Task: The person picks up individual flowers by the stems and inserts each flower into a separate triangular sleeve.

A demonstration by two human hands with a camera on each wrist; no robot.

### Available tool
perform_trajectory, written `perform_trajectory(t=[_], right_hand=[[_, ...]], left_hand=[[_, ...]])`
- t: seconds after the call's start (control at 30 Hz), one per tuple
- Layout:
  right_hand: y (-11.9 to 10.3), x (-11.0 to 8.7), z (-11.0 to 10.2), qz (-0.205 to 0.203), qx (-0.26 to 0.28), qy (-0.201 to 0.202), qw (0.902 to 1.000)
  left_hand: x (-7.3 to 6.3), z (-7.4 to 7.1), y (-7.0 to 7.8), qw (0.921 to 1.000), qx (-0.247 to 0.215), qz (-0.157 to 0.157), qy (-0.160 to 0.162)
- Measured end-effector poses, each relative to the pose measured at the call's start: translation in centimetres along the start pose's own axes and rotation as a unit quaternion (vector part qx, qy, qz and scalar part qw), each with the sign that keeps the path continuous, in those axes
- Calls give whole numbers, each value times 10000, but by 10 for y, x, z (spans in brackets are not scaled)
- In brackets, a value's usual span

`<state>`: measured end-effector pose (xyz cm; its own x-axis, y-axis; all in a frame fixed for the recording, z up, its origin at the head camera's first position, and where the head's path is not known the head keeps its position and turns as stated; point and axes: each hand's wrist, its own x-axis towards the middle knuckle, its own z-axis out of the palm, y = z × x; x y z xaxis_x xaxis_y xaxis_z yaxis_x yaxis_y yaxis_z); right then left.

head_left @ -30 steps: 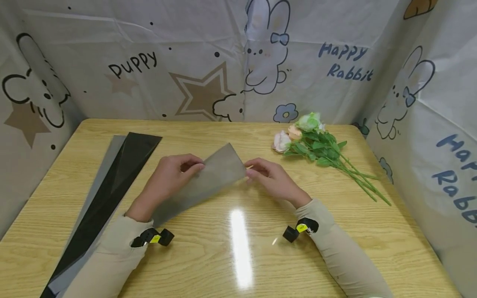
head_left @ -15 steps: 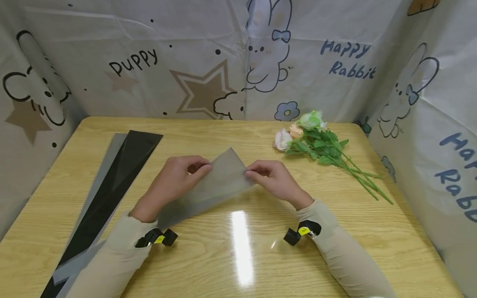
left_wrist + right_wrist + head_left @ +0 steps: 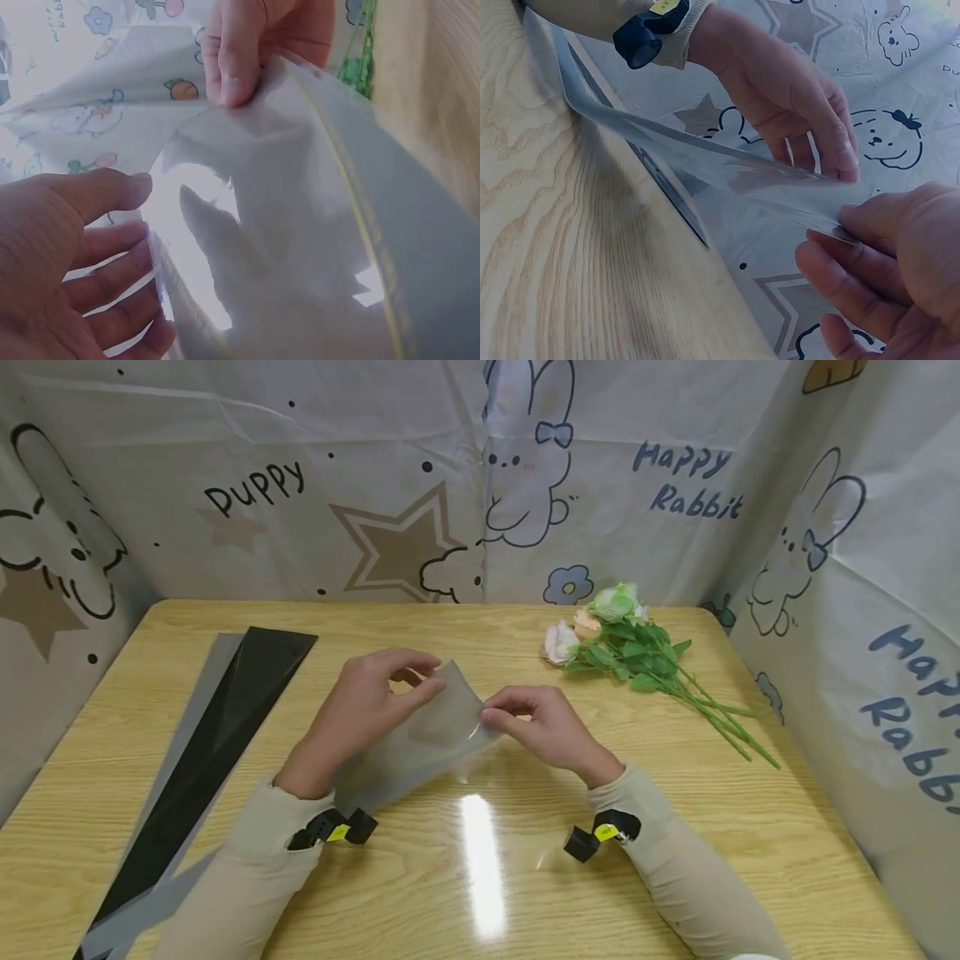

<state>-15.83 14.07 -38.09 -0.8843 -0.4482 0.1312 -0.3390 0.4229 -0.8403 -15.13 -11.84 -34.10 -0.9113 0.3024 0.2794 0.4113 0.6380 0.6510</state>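
A translucent grey wrapping sheet (image 3: pixel 416 747) is lifted at a slant above the table. My right hand (image 3: pixel 551 727) pinches its right corner between thumb and fingers. At the upper left edge is my left hand (image 3: pixel 352 714), thumb and forefinger apart. In the left wrist view this left hand (image 3: pixel 82 255) has its fingers spread, with the thumb tip against the edge of the glossy sheet (image 3: pixel 277 195). A thin yellow line runs along the sheet there. From the right wrist, the sheet (image 3: pixel 727 169) stretches between both hands as layers.
Folded black wrapping paper (image 3: pixel 217 743) and grey sheets (image 3: pixel 187 718) lie along the table's left side. Artificial roses (image 3: pixel 618 635) with green stems lie at the back right. Printed cloth (image 3: pixel 315 527) walls the wooden table (image 3: pixel 420 893) on the back and sides.
My left hand has slid right along the sheet's edge, and its thumb and forefinger have parted. The sheet now bows more. My right hand keeps its pinch, slightly lower.
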Motion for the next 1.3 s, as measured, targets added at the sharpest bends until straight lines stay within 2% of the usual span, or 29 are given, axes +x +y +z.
perform_trajectory(t=[0.3, 0.43, 0.73, 1.07, 1.17, 1.3], right_hand=[[-4, -2, -1, -113, 16, 93, 9999], [-6, -2, -2, -189, 29, 140, 9997], [-10, -5, -3, -237, 229, 69, 9994], [-10, -7, -4, -272, 215, 122, 9993], [-10, -6, -4, -273, 241, 134, 9992], [-10, -5, -3, -344, 231, 98, 9991]], left_hand=[[7, 7, 10, 9996, -248, -37, -117], [8, 10, 12, 9995, -273, 78, -100], [6, 14, 13, 9985, -523, 21, -189], [3, 15, 17, 9973, -583, 230, -381], [4, 16, 17, 9958, -655, 413, -478], [4, 18, 14, 9924, -532, 959, -565]])
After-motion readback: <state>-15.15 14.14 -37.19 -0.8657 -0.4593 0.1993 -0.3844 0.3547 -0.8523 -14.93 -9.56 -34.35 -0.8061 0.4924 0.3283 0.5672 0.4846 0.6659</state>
